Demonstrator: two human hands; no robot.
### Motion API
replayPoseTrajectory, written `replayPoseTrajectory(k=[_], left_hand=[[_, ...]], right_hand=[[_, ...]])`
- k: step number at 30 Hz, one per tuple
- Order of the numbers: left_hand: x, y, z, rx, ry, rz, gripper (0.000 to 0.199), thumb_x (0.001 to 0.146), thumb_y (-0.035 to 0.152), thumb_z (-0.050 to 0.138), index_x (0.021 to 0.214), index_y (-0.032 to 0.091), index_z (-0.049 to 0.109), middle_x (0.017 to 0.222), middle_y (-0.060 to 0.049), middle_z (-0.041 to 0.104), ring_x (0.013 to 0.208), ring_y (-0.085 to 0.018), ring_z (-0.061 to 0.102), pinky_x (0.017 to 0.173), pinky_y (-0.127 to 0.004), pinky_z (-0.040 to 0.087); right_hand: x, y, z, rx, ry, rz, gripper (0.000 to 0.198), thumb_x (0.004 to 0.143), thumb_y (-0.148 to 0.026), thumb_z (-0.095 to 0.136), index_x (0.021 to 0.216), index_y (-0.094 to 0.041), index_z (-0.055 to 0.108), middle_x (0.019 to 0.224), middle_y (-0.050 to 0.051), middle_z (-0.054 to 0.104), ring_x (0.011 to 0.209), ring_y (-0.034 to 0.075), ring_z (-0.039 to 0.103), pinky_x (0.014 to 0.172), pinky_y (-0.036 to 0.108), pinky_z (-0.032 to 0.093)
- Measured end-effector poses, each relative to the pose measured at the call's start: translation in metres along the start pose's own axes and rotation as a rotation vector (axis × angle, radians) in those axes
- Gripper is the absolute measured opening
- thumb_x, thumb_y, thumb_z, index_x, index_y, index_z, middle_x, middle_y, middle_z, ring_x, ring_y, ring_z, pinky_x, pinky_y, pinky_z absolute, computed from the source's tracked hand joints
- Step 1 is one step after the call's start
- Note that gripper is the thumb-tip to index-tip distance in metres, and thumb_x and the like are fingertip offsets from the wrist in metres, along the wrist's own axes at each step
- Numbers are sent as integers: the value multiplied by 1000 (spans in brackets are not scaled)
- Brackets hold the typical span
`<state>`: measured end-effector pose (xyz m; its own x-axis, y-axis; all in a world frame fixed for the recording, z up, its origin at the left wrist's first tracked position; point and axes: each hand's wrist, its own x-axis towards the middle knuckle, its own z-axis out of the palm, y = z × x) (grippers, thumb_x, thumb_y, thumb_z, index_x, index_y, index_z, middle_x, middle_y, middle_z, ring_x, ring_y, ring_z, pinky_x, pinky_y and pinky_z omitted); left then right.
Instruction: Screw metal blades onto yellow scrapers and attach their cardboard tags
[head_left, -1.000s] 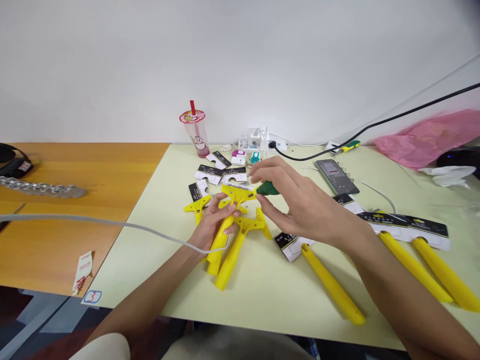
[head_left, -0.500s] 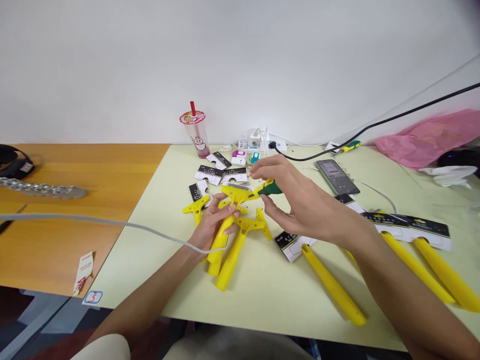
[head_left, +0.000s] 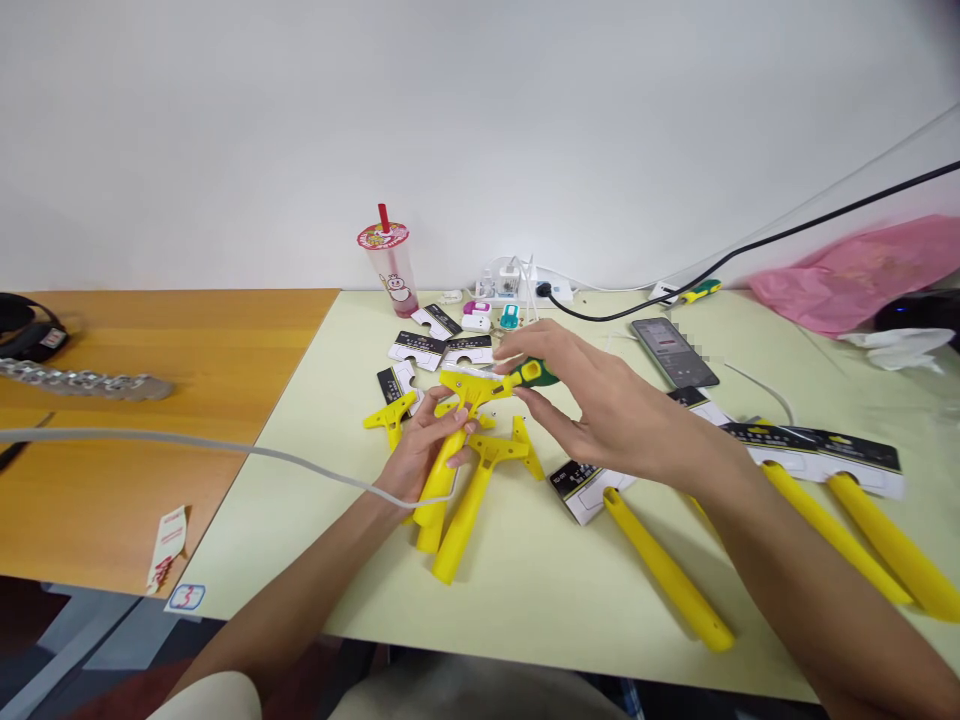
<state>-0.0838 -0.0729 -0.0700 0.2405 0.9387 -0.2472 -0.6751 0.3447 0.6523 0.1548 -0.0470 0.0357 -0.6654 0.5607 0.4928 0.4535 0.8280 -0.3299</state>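
Observation:
My left hand [head_left: 420,450] is wrapped round the handle of a yellow scraper [head_left: 471,387], whose wide head points up and away from me. In my right hand [head_left: 611,405] is a short green-and-yellow screwdriver [head_left: 538,373], pinched between thumb and fingers. Its front end meets the right side of the scraper head; the tip itself is too small to make out. A second yellow scraper [head_left: 472,510] lies just right of the held one, and another [head_left: 391,416] shows left of my left hand. Below my right forearm rests a long yellow handle [head_left: 667,570].
Black-and-white cardboard cards [head_left: 418,349] lie behind my hands. A drink cup [head_left: 394,270] and a power strip [head_left: 559,292] stand by the wall. To the right are a phone [head_left: 675,352], more yellow handles [head_left: 836,535] and a pink bag [head_left: 855,275]. A grey cable [head_left: 300,458] crosses my left forearm.
The screwdriver handle has turned slightly, showing more yellow, and my right fingers have shifted a little left and down. My left hand keeps its grip on the scraper.

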Motion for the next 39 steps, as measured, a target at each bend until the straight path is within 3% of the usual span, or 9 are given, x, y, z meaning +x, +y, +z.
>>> replayPoseTrajectory(k=[5,9,11,17,23,30,35,37,39], left_hand=[[-2,2,3,-5,-11,-4,51,80,11,93,114,27,58,99,0,64,79,-11,66,43,-14,37],[-2,1,3,-3,11,-7,53,79,11,93,114,27,58,99,0,64,79,-11,67,43,-13,36],[0,2,2,-4,13,2,52,79,11,93,114,27,57,99,0,64,79,-11,67,43,-13,36],[-1,1,2,0,-16,8,51,79,10,92,113,27,57,98,0,65,79,-12,67,42,-13,36],[0,0,-1,3,-6,6,52,80,12,93,116,27,58,97,0,64,79,-12,67,42,-13,36],[-1,2,-1,10,-24,7,51,81,12,91,116,28,57,99,0,64,79,-12,67,43,-13,36],[0,2,1,11,9,8,53,79,11,92,115,28,57,97,0,63,79,-12,67,42,-14,37],[1,3,1,1,19,14,53,78,11,92,114,27,57,97,1,63,78,-11,67,42,-13,36],[2,4,1,-6,24,21,54,77,11,93,113,27,56,98,0,64,78,-11,67,42,-13,35]], right_hand=[[2,0,1,-97,95,-36,22,111,-28,56,131,-21,61,120,14,74,102,30,76,82,44,65],[1,-2,-1,15,24,-21,38,107,-17,53,145,-24,55,146,18,63,129,33,69,95,47,65],[1,-2,0,37,11,-40,40,106,-13,51,144,-26,55,150,17,61,132,32,68,94,46,66],[2,-1,2,-87,100,-80,19,110,-22,57,129,-22,61,120,12,75,102,28,77,82,42,65],[1,0,-1,42,11,-27,38,106,-16,54,142,-25,54,145,17,66,133,32,68,95,45,65],[3,-1,4,-126,153,-21,16,112,-29,58,126,-23,61,116,11,77,96,26,77,82,40,64],[2,-1,1,13,64,3,42,104,-17,56,145,-26,53,145,17,66,130,34,69,98,49,63],[1,-1,2,48,39,-4,43,104,-13,54,145,-27,53,145,16,66,129,32,70,97,47,64],[1,-1,5,41,53,-18,34,107,-14,52,139,-26,56,134,13,72,115,29,75,88,43,64]])
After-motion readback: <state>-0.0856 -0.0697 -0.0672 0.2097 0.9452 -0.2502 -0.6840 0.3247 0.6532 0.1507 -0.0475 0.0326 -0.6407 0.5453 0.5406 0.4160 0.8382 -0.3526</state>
